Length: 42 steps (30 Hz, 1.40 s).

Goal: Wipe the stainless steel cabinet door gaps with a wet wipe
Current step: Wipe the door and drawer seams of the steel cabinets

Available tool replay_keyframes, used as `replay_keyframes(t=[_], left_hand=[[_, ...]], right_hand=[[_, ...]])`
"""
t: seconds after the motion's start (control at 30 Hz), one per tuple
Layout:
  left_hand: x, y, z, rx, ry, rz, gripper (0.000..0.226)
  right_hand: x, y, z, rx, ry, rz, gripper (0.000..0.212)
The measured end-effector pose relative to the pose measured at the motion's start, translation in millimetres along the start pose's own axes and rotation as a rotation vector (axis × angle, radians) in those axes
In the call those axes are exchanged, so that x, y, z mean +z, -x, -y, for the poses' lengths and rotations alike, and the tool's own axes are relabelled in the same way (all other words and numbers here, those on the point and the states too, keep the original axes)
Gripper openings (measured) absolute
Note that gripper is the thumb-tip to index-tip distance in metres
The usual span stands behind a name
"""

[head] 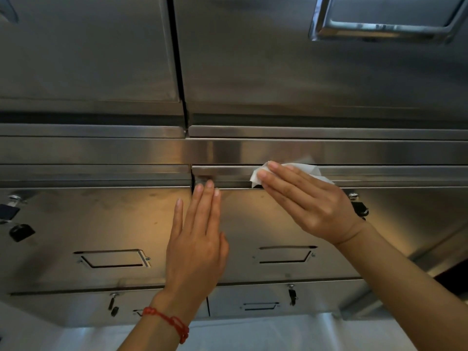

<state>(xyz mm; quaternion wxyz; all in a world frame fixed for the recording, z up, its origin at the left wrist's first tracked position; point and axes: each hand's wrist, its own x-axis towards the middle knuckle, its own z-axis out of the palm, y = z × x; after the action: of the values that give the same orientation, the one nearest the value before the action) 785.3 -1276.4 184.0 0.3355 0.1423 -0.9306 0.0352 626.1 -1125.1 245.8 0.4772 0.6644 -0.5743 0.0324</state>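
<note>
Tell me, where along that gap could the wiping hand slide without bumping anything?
Rightward: the horizontal gap past the wet wipe is bare, above the key. Leftward is crowded: the left hand rests by the vertical gap.

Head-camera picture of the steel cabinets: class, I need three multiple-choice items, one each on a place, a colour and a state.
1. Where is the wet wipe?
A. on the floor
B. at the top edge of the right door
C. in the left hand

2. What colour is the bracelet?
A. red
B. blue
C. green

3. How is the left hand?
A. fisted
B. gripping a key
C. flat, fingers straight

Answers: B, the right hand presses it there; A, red cord on the left wrist; C, open palm against the door.
</note>
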Motion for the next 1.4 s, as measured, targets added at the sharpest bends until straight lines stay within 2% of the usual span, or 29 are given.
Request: replay_keyframes(t=[0.8, 1.4], left_hand=[[1.6, -0.3, -1.2, -0.023, 0.025, 0.039, 0.062], [1.2, -1.4, 1.8, -0.013, 0.048, 0.042, 0.058]], right_hand=[[-11.0, 4.0, -9.0, -0.018, -0.046, 0.027, 0.025], [-16.7, 14.5, -6.0, 0.066, -0.036, 0.015, 0.026]])
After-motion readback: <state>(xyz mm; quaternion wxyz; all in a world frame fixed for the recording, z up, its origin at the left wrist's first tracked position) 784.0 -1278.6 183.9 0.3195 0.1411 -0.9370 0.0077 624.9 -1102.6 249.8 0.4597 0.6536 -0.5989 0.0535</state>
